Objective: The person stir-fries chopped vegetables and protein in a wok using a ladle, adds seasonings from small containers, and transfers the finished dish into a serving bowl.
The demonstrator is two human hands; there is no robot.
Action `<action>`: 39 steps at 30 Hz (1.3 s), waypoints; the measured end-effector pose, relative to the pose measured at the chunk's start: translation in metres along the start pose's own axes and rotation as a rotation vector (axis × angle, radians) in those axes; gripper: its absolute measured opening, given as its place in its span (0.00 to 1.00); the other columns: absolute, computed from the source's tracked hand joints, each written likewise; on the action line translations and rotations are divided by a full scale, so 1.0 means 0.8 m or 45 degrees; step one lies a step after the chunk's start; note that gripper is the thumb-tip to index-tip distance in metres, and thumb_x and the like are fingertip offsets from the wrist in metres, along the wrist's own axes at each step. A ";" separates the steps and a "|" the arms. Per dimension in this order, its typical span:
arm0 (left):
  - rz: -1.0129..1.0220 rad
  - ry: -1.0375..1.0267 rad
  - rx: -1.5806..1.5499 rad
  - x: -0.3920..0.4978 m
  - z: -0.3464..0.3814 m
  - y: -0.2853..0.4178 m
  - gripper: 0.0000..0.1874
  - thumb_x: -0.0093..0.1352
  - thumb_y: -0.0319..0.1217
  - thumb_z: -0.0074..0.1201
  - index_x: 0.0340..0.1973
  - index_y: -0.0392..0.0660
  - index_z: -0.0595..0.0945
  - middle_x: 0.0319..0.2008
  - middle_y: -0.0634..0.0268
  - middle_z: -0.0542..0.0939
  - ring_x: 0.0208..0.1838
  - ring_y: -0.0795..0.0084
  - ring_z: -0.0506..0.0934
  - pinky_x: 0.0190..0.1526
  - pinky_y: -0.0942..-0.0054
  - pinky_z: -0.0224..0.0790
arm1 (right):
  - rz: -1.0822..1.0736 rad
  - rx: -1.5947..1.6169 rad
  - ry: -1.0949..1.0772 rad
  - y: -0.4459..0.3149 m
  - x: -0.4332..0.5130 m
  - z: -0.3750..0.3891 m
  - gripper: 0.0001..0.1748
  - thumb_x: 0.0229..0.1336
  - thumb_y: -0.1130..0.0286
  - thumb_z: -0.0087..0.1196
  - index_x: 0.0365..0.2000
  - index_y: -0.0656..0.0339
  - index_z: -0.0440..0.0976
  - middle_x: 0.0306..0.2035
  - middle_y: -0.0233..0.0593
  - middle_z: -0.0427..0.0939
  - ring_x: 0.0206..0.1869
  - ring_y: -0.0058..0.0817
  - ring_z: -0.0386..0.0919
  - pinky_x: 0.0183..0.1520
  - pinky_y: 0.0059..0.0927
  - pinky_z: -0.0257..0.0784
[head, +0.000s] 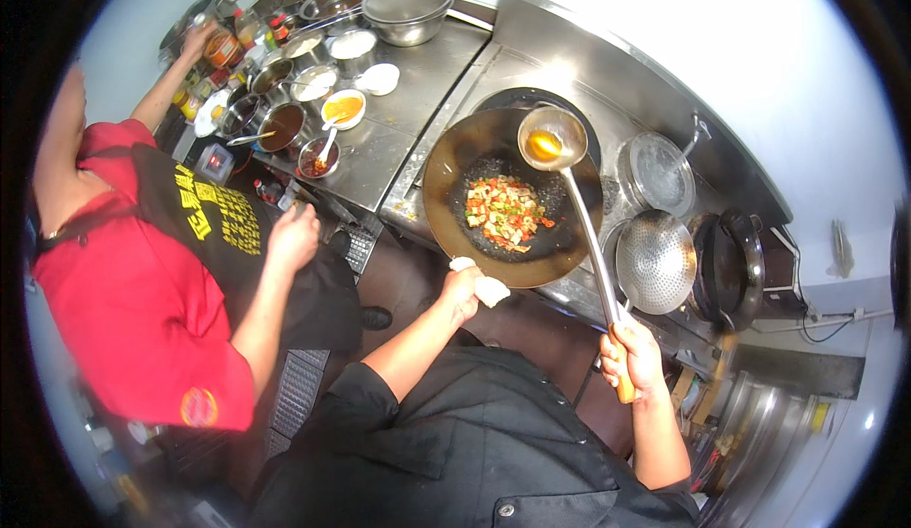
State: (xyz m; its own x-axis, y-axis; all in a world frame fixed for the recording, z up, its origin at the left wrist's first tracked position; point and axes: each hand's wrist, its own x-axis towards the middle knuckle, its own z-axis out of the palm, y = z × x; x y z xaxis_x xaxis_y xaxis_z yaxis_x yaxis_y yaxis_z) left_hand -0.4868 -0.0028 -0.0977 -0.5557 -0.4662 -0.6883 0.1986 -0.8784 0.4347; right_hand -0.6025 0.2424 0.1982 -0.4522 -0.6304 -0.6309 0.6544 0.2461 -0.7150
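My left hand (461, 296) grips a folded white cloth (491, 290) at the near rim of a wok (447, 193). Inside the wok lies a heap of diced food (504, 212) in red, green and pale pieces. My right hand (632, 358) is closed around the wooden handle of a long steel ladle (588, 225). The ladle's bowl is over the wok's far right side, with a little amber liquid (545, 145) in it.
A co-worker in a red shirt (142, 272) stands at my left, one hand on a bottle (222, 48). Sauce pots (283, 128) and bowls (344, 109) crowd the left counter, steel basins (407, 8) behind. Right of the wok sit a perforated strainer (655, 261) and a round pan (727, 268).
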 end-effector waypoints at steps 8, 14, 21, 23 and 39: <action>0.170 -0.013 -0.002 0.006 0.055 0.005 0.05 0.69 0.19 0.45 0.37 0.39 0.76 0.30 0.61 0.77 0.32 0.61 0.81 0.35 0.59 0.78 | 0.226 -0.213 0.127 0.039 -0.051 -0.059 0.30 0.77 0.66 0.48 0.75 0.43 0.60 0.22 0.31 0.71 0.14 0.21 0.67 0.16 0.26 0.68; 0.105 -0.118 0.093 0.027 0.130 0.045 0.09 0.69 0.18 0.35 0.40 0.34 0.72 0.30 0.40 0.82 0.28 0.44 0.84 0.26 0.48 0.84 | 0.035 -0.262 0.027 0.006 0.088 -0.038 0.29 0.75 0.66 0.51 0.72 0.49 0.63 0.22 0.28 0.71 0.15 0.18 0.67 0.16 0.24 0.66; 0.071 -0.269 0.292 0.132 0.172 0.089 0.13 0.67 0.18 0.35 0.45 0.35 0.72 0.32 0.39 0.82 0.28 0.42 0.84 0.29 0.46 0.84 | -0.206 -1.392 0.482 0.027 0.090 -0.051 0.35 0.68 0.69 0.53 0.73 0.54 0.62 0.30 0.55 0.83 0.35 0.43 0.86 0.43 0.41 0.78; 0.012 -0.239 0.226 0.204 0.184 0.080 0.13 0.67 0.18 0.36 0.46 0.35 0.72 0.34 0.42 0.82 0.30 0.43 0.85 0.31 0.46 0.85 | -0.230 -1.740 0.483 0.033 0.099 -0.028 0.37 0.64 0.72 0.55 0.73 0.53 0.62 0.37 0.60 0.83 0.41 0.54 0.84 0.50 0.46 0.78; 0.042 -0.189 0.175 0.194 0.183 0.081 0.04 0.75 0.23 0.39 0.42 0.41 0.70 0.39 0.52 0.80 0.41 0.48 0.84 0.43 0.46 0.84 | -0.227 -1.855 0.540 0.044 0.091 0.021 0.34 0.63 0.77 0.50 0.70 0.52 0.68 0.38 0.55 0.82 0.39 0.56 0.82 0.45 0.56 0.77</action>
State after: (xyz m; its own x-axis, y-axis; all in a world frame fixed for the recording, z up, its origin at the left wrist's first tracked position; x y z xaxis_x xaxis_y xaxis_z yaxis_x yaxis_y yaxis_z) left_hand -0.6781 -0.1164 -0.0916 -0.6655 -0.4650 -0.5839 0.1121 -0.8356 0.5377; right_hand -0.6024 0.1930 0.1322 -0.7585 -0.5411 -0.3632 -0.4579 0.8390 -0.2939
